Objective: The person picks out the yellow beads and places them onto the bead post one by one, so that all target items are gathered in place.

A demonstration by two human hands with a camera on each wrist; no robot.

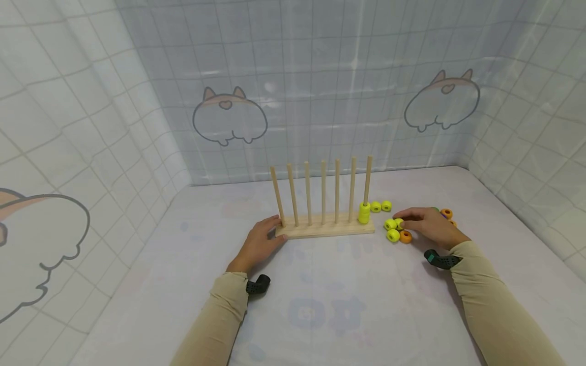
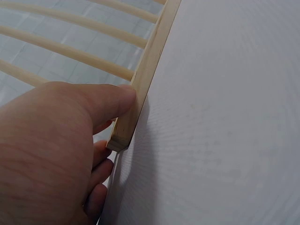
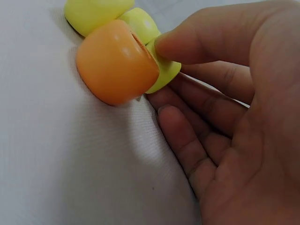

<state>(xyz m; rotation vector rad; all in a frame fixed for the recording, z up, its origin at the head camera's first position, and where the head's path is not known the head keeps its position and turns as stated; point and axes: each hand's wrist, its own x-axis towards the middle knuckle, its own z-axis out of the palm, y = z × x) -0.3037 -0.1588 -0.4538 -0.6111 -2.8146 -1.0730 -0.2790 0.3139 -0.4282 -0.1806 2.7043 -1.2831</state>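
Note:
A wooden peg rack (image 1: 325, 232) with several upright dowels stands on the table. My left hand (image 1: 260, 241) grips the rack's left end, thumb on the front edge of the base (image 2: 149, 70) and fingers behind it. Yellow beads (image 1: 364, 213) are stacked low on the rightmost dowel. To the right of the rack, my right hand (image 1: 430, 227) pinches a yellow bead (image 3: 167, 70) between thumb and fingers, low at the table. Right beside that bead sit an orange bead (image 3: 115, 63) and two more yellow beads (image 1: 392, 235).
Two yellow beads (image 1: 376, 207) lie behind the rack's right end. Beyond my right hand are more orange beads (image 1: 446, 213), with bits of green and purple partly hidden by the hand. A tiled-pattern curtain (image 1: 320, 101) rises behind the table and along both sides.

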